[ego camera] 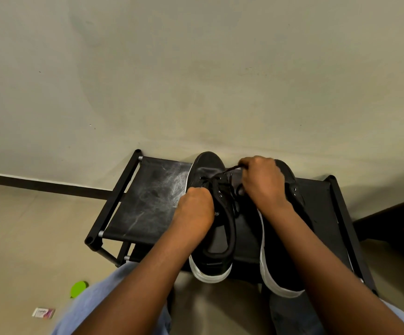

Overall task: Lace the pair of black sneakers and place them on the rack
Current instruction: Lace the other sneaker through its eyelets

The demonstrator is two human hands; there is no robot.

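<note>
Closest in, pale blue trousers [94, 308] fill the bottom edge, and both bare forearms reach forward over them. Down on the floor [27, 226] to the left lie a green disc [78, 288] and a small pink-and-white packet [43, 312]. Next up, the black rack [148, 197], its dusty fabric top shelf carrying both black sneakers side by side, white-soled heels hanging over the near edge. On the left sneaker [210, 213], the left hand [195, 209] curls tight at the eyelets, its grip closed on the black lace [222, 176]. The right hand [263, 182] sits above the right sneaker [278, 257], hiding much of it, fingers pinching the lace end, which runs taut from the left sneaker's eyelets. Beyond the toes, the plain wall [196, 68] and a dark skirting strip [51, 186].
</note>
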